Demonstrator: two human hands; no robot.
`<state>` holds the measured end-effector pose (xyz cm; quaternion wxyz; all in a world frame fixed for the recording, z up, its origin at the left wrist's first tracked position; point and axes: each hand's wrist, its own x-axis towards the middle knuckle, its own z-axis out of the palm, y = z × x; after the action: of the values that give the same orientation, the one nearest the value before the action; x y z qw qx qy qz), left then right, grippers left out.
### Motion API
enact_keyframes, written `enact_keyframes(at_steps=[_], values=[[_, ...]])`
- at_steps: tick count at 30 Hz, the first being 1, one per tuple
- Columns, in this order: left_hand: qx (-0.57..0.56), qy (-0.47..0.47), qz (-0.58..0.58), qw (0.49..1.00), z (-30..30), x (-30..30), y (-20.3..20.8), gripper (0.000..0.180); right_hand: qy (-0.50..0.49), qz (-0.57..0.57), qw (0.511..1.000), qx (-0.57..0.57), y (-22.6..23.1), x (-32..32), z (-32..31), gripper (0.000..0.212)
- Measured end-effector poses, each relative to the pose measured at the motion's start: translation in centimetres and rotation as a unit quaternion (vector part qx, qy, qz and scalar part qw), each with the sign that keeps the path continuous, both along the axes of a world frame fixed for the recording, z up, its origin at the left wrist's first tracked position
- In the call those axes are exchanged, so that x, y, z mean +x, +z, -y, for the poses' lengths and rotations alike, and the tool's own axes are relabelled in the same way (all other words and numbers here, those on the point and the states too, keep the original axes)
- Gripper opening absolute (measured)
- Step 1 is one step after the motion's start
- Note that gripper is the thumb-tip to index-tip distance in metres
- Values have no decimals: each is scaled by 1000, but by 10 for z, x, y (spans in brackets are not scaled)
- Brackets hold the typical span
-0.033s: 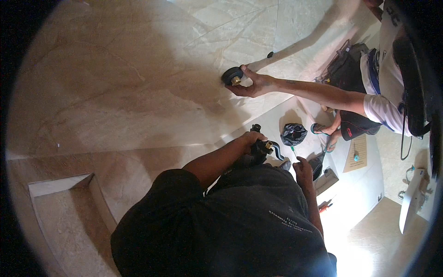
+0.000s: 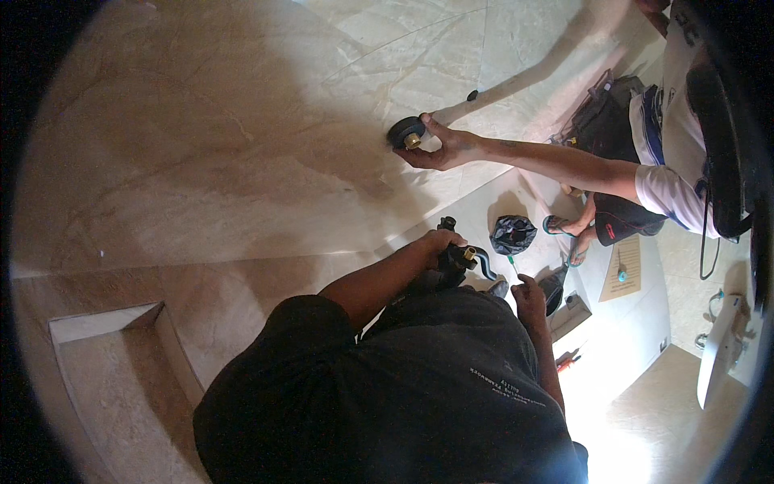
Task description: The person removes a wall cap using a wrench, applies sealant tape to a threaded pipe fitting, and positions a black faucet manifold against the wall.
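Note:
My left hand (image 2: 446,240) is closed around a black tap-like fixture (image 2: 481,262) with a brass threaded fitting and a curved black arm. Much of the fixture is hidden behind my hand and shirt. Lower and to the right, my right hand (image 2: 530,294) is closed on a slim tool (image 2: 513,261) with a green part and a thin pale shaft; its exact kind is unclear. Another person's hand (image 2: 439,147) holds a round black plate (image 2: 405,131) with a brass fitting against the stone-patterned wall.
A black plastic bag (image 2: 513,234) stands on the floor near the other person's sandalled feet (image 2: 576,234). Cardboard (image 2: 622,270) lies further right, with an orange-handled tool (image 2: 568,361) nearer me. A recessed niche (image 2: 121,387) is at left, a white basin (image 2: 720,351) at right.

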<state>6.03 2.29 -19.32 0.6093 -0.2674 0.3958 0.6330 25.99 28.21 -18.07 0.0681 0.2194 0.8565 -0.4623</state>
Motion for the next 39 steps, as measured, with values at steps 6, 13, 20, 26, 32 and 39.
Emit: enact_keyframes(at_steps=[6, 13, 20, 26, 32, 39], values=[[1, -19, 9, 1000, -11, -1, 2, 24, -11, 24, 1000, -16, -10, 12, -7, 44], [-28, -61, -84, 994, -8, -8, -19, 22, -50, -8, 999, -18, -20, 16, 0, 44], [-69, -172, -115, 976, -42, -24, 15, 18, -209, -54, 976, -23, -84, 41, -18, 37], [23, -334, -373, 865, -56, -18, 10, 18, -319, 58, 940, -105, -176, 77, -44, 32], [-112, -224, -49, 967, -108, -5, -16, 26, -587, 75, 717, -368, -289, 106, -89, 17], [-116, -276, -14, 954, -188, 22, -91, 34, -621, 149, 693, -333, -473, 99, -116, 16]])
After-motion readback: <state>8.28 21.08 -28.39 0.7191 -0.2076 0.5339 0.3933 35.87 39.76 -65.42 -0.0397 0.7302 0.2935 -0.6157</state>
